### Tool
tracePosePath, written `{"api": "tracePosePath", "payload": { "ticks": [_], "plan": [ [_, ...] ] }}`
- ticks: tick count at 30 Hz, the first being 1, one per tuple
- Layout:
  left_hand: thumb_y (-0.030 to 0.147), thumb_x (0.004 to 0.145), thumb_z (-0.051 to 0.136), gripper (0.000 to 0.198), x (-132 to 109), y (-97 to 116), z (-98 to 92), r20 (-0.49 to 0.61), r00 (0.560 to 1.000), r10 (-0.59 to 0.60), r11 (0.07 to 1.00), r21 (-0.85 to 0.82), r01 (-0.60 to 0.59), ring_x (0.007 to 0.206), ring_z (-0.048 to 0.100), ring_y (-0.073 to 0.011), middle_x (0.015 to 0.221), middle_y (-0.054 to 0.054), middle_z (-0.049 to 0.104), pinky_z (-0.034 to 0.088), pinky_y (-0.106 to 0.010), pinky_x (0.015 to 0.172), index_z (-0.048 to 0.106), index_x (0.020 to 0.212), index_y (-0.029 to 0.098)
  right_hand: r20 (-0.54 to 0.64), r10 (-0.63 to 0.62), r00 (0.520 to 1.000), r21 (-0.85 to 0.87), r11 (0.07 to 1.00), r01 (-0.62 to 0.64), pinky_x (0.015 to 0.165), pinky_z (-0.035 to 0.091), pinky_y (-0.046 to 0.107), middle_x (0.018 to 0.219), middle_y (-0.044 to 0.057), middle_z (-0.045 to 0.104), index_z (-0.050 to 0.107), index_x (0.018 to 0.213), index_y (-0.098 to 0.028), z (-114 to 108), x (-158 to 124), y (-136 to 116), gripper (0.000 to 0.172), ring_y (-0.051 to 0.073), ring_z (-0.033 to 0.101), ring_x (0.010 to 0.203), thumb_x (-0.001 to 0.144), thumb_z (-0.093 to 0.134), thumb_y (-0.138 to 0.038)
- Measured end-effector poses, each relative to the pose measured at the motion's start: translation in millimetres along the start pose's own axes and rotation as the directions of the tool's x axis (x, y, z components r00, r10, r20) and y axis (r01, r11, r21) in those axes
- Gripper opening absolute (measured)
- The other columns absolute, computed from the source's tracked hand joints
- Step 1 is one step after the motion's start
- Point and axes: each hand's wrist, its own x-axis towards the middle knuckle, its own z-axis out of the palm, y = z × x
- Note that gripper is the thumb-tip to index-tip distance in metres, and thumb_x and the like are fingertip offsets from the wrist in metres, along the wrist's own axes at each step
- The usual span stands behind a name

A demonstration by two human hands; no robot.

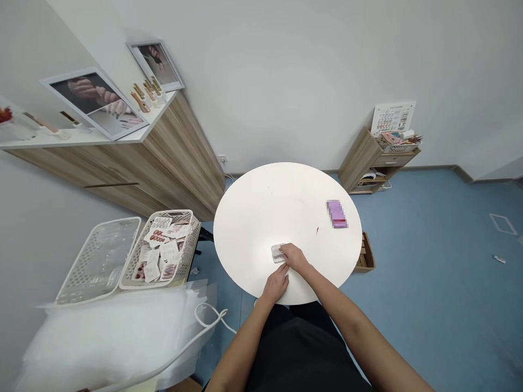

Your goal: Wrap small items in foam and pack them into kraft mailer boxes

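A small flat pack of press-on nails (278, 253), pale with a row of small dark shapes, lies near the front of the white round table (249, 218). My right hand (295, 257) has its fingers bent over the pack's right side and hides part of it. Just below, my left hand (277, 284) rests at the tabletop with curled fingers, their tips meeting the right hand's. Whatever lies between those fingertips is too small to make out.
A blurred purple object (337, 213) and a small dark speck (317, 231) lie on the table's right. On the left, a white basket (190, 239) holds several nail packs, beside an emptier basket (96, 261) and white plastic sheets (110, 337). Cabinets (180, 141) stand behind.
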Motion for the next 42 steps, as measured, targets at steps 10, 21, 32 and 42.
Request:
{"api": "tracePosePath", "payload": {
  "ticks": [10,21,32,42],
  "plan": [
    [0.018,0.089,0.039,0.063,-5.3,-17.0,-9.9,-0.102,0.995,0.017,0.947,0.321,0.017,0.144,0.027,-0.029,0.158,-0.012,0.028,0.027,-0.052,0.114,0.026,0.151,0.019,-0.038,-0.155,0.987,-0.143,0.979,0.148,0.099,0.05,0.042,0.132,0.012,0.061,0.06,0.127,-0.019,25.5,-40.7,6.7,0.044,0.024,0.053,0.126,0.089,0.044,-0.006],
    [0.021,0.089,0.041,0.074,-20.0,-25.7,2.5,0.043,0.997,-0.058,0.902,0.431,0.033,0.147,0.019,-0.0292,0.161,-0.005,0.017,0.018,-0.061,0.115,0.009,0.155,0.027,-0.021,-0.095,0.995,-0.27,0.959,0.086,0.116,0.026,0.051,0.158,0.01,0.027,0.028,0.151,-0.015,47.2,-78.7,-6.3,0.058,0.028,0.02,0.147,0.094,0.035,-0.018],
    [0.068,0.079,0.053,0.098,-36.9,-63.3,3.6,-0.052,0.967,-0.251,0.844,0.477,0.245,0.147,-0.005,-0.0426,0.163,-0.01,0.004,0.007,-0.077,0.106,0.005,0.155,0.028,-0.037,-0.057,0.998,-0.326,0.945,0.042,0.114,0.025,0.053,0.157,0.011,0.029,0.03,0.151,-0.018,43.8,-26.3,15.8,0.058,0.032,0.026,0.144,0.094,0.035,-0.026],
    [0.072,0.073,0.059,0.108,-23.6,-54.4,6.0,0.085,0.921,-0.379,0.87,0.372,0.324,0.146,-0.011,-0.0415,0.161,-0.008,-0.008,-0.004,-0.076,0.106,0.003,0.154,0.029,0.086,-0.106,0.991,-0.407,0.904,0.132,0.112,0.023,0.056,0.153,0.015,0.037,0.041,0.144,-0.013,15.6,43.5,65.1,0.053,0.033,0.031,0.14,0.095,0.029,-0.03]
  ]
}}
